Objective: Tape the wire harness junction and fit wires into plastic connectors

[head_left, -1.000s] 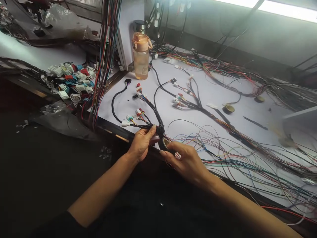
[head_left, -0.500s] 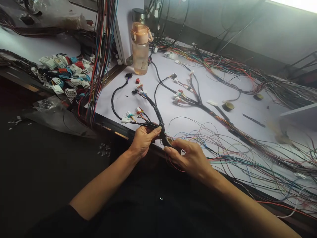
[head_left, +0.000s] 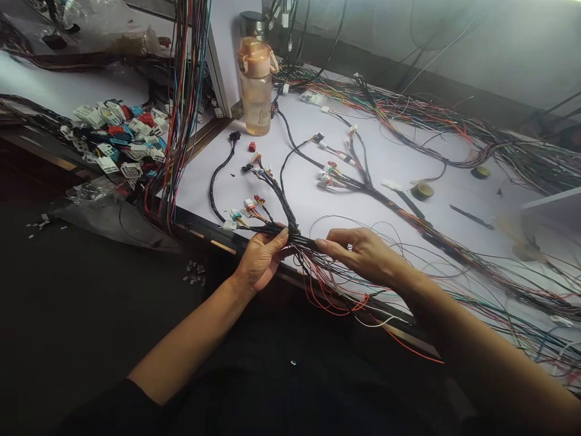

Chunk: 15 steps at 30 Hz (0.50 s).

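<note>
My left hand [head_left: 264, 259] is closed round the junction of a black-taped wire harness [head_left: 282, 203] at the table's front edge. Branches with white, red and black connectors fan out beyond it. To the right, my right hand [head_left: 351, 248] pinches a black strip [head_left: 308, 242] that runs from the junction; whether it still carries the tape roll cannot be made out. Loose thin wires [head_left: 333, 284] spill below and right of the strip, over the table edge.
A bottle [head_left: 256, 88] stands at the back left. Another harness [head_left: 385, 203] and tape rolls [head_left: 422, 191] lie on the table [head_left: 190, 188]. Hanging wires [head_left: 186, 91] and piled connectors [head_left: 131, 139] are at the left.
My right hand has moved up and right from the junction, and a black strip now stretches between the hands. Loose wires now show below it. My left hand has stayed nearly in place.
</note>
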Motion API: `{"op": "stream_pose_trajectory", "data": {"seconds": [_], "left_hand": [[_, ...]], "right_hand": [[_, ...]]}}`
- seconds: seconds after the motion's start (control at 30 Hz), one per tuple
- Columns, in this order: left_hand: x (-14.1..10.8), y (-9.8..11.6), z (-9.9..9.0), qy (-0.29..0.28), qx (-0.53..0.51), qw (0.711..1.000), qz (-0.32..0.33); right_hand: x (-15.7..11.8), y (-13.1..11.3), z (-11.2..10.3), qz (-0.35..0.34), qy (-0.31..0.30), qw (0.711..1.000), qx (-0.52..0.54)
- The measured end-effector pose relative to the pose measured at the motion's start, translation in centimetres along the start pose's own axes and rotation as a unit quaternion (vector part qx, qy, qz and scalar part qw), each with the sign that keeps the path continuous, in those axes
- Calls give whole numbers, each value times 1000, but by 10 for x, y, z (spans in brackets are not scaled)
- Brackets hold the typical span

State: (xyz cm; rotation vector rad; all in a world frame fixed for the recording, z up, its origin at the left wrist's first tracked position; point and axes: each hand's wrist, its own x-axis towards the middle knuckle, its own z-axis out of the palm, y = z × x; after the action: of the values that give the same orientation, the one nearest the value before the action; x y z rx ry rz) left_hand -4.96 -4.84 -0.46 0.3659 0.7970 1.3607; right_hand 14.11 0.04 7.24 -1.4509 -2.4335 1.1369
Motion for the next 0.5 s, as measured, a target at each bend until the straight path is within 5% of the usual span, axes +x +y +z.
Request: {"op": "stream_pose_trajectory", "data": {"seconds": [0.4,0.5], "left_hand": [[-4,5,2,-32,-20,999,-31],[-1,9,5,-49,29,998,-14]], "right_hand": [[24,16,-15,-26,-82,996,24],[37,23,-12,-80,-87,991,59]]}}
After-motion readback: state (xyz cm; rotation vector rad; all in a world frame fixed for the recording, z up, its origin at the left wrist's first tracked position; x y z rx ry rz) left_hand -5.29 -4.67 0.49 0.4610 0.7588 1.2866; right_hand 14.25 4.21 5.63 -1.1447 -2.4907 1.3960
